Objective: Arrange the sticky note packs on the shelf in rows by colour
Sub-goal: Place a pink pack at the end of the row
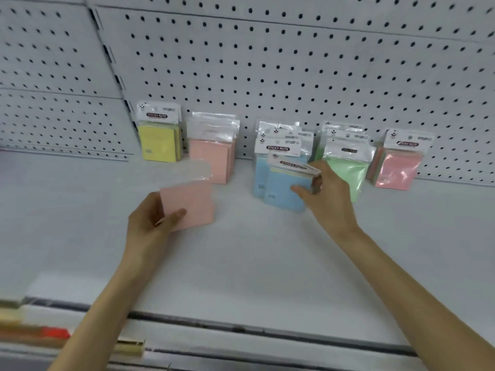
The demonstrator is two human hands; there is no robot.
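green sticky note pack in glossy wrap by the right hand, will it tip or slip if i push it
The green sticky note pack in glossy plastic wrap stands on edge, leaning back, so a push would probably topple it. The shiny film may feel slippery. Its pad looks stiff; the header likely bends.

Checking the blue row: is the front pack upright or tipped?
Tipped: front blue pack has a slanted header, unlike the level one behind; right hand pinches it.

Both forearms reach forward; the left grip (147, 223) clasps a pink pack (191, 203), the right grip (329, 199) pinches a blue pack (281, 183).
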